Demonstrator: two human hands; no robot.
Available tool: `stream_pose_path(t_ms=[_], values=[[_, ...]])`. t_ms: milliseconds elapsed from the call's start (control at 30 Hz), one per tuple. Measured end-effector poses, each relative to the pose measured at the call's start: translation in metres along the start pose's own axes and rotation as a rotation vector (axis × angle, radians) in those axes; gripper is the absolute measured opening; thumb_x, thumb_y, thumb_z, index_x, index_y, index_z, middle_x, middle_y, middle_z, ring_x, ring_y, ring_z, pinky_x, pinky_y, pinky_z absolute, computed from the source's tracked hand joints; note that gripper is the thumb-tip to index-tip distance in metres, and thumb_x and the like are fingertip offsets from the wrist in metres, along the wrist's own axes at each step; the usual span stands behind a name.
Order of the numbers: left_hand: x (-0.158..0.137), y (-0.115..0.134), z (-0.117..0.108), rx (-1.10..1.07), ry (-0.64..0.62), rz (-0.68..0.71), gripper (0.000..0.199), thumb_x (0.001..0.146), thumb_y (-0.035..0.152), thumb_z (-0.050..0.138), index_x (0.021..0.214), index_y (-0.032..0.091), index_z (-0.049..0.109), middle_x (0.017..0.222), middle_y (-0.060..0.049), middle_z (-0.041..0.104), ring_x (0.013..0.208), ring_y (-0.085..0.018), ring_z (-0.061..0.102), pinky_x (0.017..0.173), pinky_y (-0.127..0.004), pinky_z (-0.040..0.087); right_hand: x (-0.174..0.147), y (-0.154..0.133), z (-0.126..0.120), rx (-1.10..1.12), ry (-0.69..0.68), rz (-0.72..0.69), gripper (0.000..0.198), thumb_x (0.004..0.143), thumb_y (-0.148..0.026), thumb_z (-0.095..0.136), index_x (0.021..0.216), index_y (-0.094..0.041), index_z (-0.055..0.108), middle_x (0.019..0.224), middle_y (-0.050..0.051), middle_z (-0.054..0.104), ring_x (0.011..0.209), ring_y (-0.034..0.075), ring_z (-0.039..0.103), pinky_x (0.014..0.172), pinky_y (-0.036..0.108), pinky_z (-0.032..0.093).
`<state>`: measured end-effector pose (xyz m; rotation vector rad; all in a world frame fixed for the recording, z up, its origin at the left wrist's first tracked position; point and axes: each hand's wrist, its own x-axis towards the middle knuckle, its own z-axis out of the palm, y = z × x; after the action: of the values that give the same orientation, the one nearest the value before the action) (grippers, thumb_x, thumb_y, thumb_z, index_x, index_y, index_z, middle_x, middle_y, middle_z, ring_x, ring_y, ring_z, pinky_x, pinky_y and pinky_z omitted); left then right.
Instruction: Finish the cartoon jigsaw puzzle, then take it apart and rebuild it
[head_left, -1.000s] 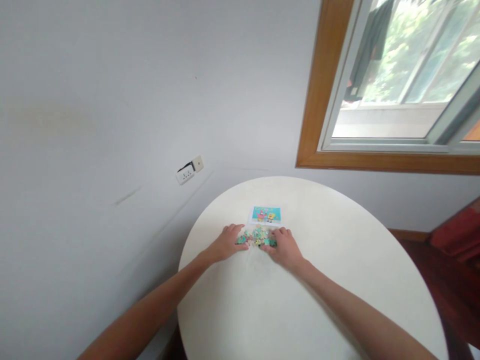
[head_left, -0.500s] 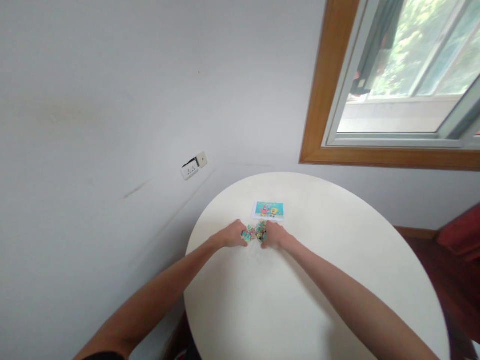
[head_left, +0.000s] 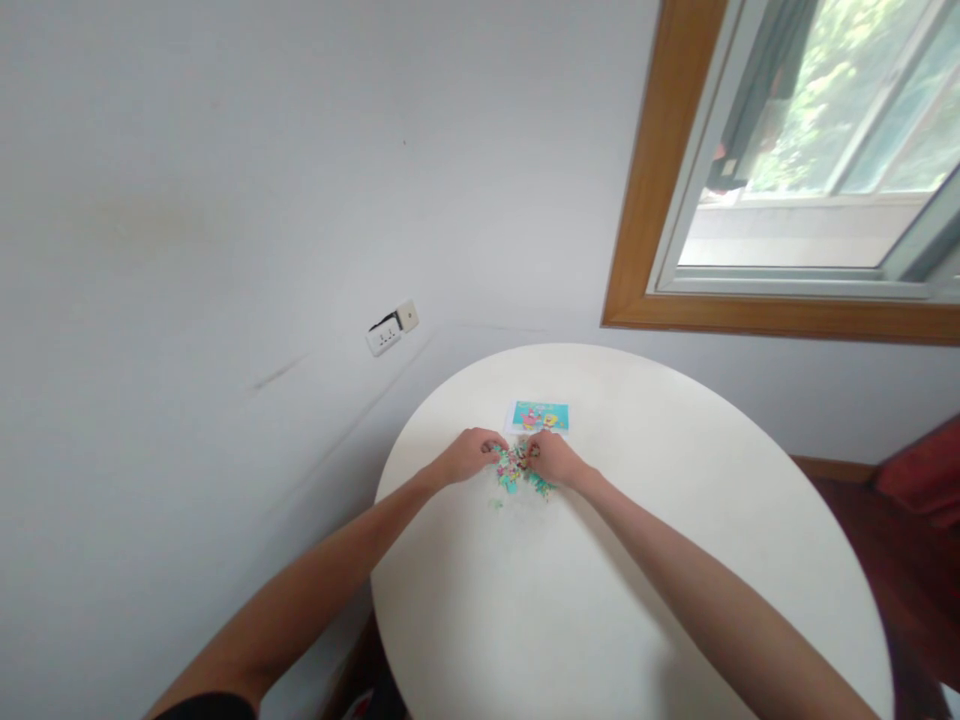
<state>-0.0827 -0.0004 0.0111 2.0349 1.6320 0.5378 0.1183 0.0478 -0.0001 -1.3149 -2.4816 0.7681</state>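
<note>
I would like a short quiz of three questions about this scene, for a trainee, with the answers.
1. True or false: both hands are at the pile of puzzle pieces.
2. What lies on the round white table just beyond the pile? A) a reference picture B) a cup C) a phone
3. What is fixed to the wall left of the table?

Key:
1. True: left hand and right hand meet over it.
2. A, the reference picture.
3. A wall socket.

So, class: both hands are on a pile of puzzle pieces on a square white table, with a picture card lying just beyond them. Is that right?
Not quite. The table is round, not square, as the head view shows. The rest holds: the left hand and right hand are on the puzzle pieces, with the picture card just beyond.
</note>
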Motion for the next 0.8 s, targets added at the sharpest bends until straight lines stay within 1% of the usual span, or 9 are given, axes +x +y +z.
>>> stream_pose_path(t_ms=[67, 200, 300, 367, 467, 533, 600, 700, 800], values=[[0.0, -0.001, 0.001, -0.05, 0.009, 0.013, 0.032, 0.075, 0.015, 0.054, 0.1, 0.014, 0.074, 0.089, -0.004, 0.074, 0.076, -0.016, 0.065, 0.073, -0.024, 0.049, 0.004, 0.005, -0.003, 0.062, 0.026, -0.039, 0.018, 0.073, -0.003, 0.059, 0.075, -0.015, 0.072, 0.079, 0.005, 0.073, 0.078, 0.017, 0.064, 0.068, 0.022, 0.043], [-0.001, -0.002, 0.002, -0.143, -0.004, 0.047, 0.034, 0.073, 0.011, 0.055, 0.101, 0.013, 0.073, 0.099, -0.006, 0.075, 0.088, -0.017, 0.069, 0.078, -0.024, 0.052, 0.01, 0.012, -0.004, 0.153, 0.081, -0.09, 0.027, 0.067, 0.001, 0.053, 0.079, -0.014, 0.071, 0.075, 0.001, 0.069, 0.071, 0.014, 0.059, 0.064, 0.02, 0.04], [0.001, -0.004, 0.004, -0.176, 0.009, 0.058, 0.029, 0.074, 0.014, 0.06, 0.099, 0.012, 0.073, 0.096, -0.007, 0.076, 0.088, -0.018, 0.07, 0.08, -0.026, 0.053, 0.01, 0.015, -0.001, 0.189, 0.122, -0.118, 0.029, 0.065, 0.001, 0.053, 0.083, -0.014, 0.071, 0.075, 0.001, 0.067, 0.072, 0.014, 0.057, 0.065, 0.021, 0.04], [0.002, -0.007, 0.005, -0.178, 0.036, 0.062, 0.023, 0.078, 0.02, 0.062, 0.096, 0.012, 0.074, 0.093, -0.008, 0.076, 0.086, -0.019, 0.07, 0.082, -0.028, 0.053, 0.009, 0.016, 0.003, 0.204, 0.142, -0.126, 0.028, 0.067, -0.002, 0.055, 0.085, -0.014, 0.071, 0.076, 0.002, 0.067, 0.072, 0.015, 0.057, 0.066, 0.023, 0.041], [0.002, -0.011, 0.005, -0.171, 0.06, 0.09, 0.024, 0.086, 0.025, 0.057, 0.097, 0.012, 0.073, 0.095, -0.008, 0.076, 0.089, -0.019, 0.069, 0.086, -0.029, 0.053, 0.008, 0.019, 0.008, 0.225, 0.143, -0.121, 0.03, 0.071, -0.005, 0.053, 0.094, -0.015, 0.069, 0.072, 0.001, 0.066, 0.062, 0.013, 0.057, 0.063, 0.023, 0.042], [0.0, -0.011, 0.004, -0.156, 0.064, 0.123, 0.025, 0.089, 0.024, 0.052, 0.101, 0.013, 0.072, 0.103, -0.008, 0.075, 0.097, -0.019, 0.068, 0.092, -0.031, 0.051, 0.009, 0.022, 0.009, 0.23, 0.14, -0.115, 0.032, 0.074, -0.005, 0.051, 0.1, -0.014, 0.068, 0.071, 0.0, 0.066, 0.057, 0.012, 0.056, 0.061, 0.022, 0.042], [-0.003, -0.01, 0.005, -0.13, 0.065, 0.165, 0.026, 0.089, 0.025, 0.054, 0.107, 0.016, 0.071, 0.113, -0.008, 0.072, 0.107, -0.02, 0.064, 0.1, -0.034, 0.046, 0.011, 0.025, 0.008, 0.219, 0.144, -0.122, 0.03, 0.075, -0.007, 0.053, 0.1, -0.014, 0.069, 0.074, 0.0, 0.066, 0.061, 0.013, 0.057, 0.063, 0.022, 0.042], [-0.005, -0.006, 0.011, -0.091, 0.067, 0.215, 0.039, 0.082, 0.031, 0.068, 0.118, 0.018, 0.066, 0.127, -0.01, 0.064, 0.12, -0.024, 0.056, 0.109, -0.038, 0.038, 0.012, 0.029, 0.003, 0.181, 0.115, -0.159, 0.023, 0.075, -0.008, 0.057, 0.091, -0.015, 0.072, 0.076, 0.0, 0.067, 0.069, 0.013, 0.057, 0.066, 0.022, 0.042], [-0.004, -0.003, 0.022, 0.024, 0.005, 0.267, 0.059, 0.074, 0.036, 0.078, 0.128, 0.021, 0.061, 0.131, -0.011, 0.06, 0.124, -0.027, 0.051, 0.11, -0.041, 0.035, 0.005, 0.031, -0.004, 0.13, 0.062, -0.179, 0.022, 0.075, -0.005, 0.056, 0.084, -0.016, 0.073, 0.074, -0.001, 0.067, 0.071, 0.014, 0.058, 0.068, 0.022, 0.042]])
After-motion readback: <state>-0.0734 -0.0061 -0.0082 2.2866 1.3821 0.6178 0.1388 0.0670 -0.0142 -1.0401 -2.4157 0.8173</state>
